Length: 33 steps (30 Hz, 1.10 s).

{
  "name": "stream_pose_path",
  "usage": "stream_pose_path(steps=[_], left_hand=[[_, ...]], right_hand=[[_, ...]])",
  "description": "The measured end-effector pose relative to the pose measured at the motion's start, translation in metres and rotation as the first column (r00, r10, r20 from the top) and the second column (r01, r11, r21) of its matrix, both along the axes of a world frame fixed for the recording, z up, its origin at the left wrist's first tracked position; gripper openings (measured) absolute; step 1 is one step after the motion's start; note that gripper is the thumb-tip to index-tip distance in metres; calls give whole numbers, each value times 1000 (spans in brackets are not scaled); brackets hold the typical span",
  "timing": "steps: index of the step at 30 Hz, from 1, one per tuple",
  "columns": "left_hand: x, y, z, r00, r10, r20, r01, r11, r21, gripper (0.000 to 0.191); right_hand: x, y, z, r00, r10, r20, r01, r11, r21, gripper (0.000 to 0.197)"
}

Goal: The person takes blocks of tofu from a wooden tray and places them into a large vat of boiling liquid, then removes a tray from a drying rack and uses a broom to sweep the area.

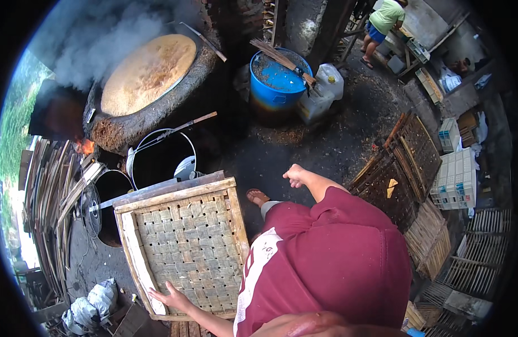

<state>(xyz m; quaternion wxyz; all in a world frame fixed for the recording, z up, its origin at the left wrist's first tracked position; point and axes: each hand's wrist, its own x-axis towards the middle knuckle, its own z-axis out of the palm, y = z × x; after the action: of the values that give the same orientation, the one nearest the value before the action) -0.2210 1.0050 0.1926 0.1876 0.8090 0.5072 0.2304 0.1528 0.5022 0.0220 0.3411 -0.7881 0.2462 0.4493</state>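
Note:
A woven bamboo tray [187, 248] with a wooden frame lies in front of me, tilted in view. My left hand [172, 298] rests with spread fingers on the white strip [134, 257] along the tray's left side. My right hand [295, 175] hangs over the dark floor, its fingers curled in and nothing visible in them. Beyond the tray stands a dark round vat with a pale rim [195, 147], and a long-handled tool [191, 123] lies across it.
A large pan of foaming, steaming liquid [149, 76] sits on a furnace, with flames [85, 146] near stacked wood strips [46, 202]. A blue drum [278, 90] bears a twig broom [284, 59]. A fan [91, 210] stands left. Woven panels [385, 185] and crates [452, 179] lie right; a person [383, 25] stands far back.

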Motion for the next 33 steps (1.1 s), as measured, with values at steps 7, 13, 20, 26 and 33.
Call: stream_pose_path(steps=[7,13,20,26,33], left_hand=[[-24,23,-11,997,-16,77,24,994,-104,72],[-11,54,-6,965,-82,249,110,989,-99,71],[19,84,-1,980,-32,197,47,996,-74,69],[51,153,-26,995,-37,96,29,996,86,65],[50,194,-49,999,7,-33,-8,999,-44,57]], right_hand=[[47,68,77,947,291,134,-309,941,140,36],[25,151,168,757,439,484,-584,787,199,27],[1,311,196,416,339,844,-870,420,260,32],[-3,480,163,-74,193,978,-996,40,-83,54],[-17,649,132,-411,287,865,-912,-138,-387,63]])
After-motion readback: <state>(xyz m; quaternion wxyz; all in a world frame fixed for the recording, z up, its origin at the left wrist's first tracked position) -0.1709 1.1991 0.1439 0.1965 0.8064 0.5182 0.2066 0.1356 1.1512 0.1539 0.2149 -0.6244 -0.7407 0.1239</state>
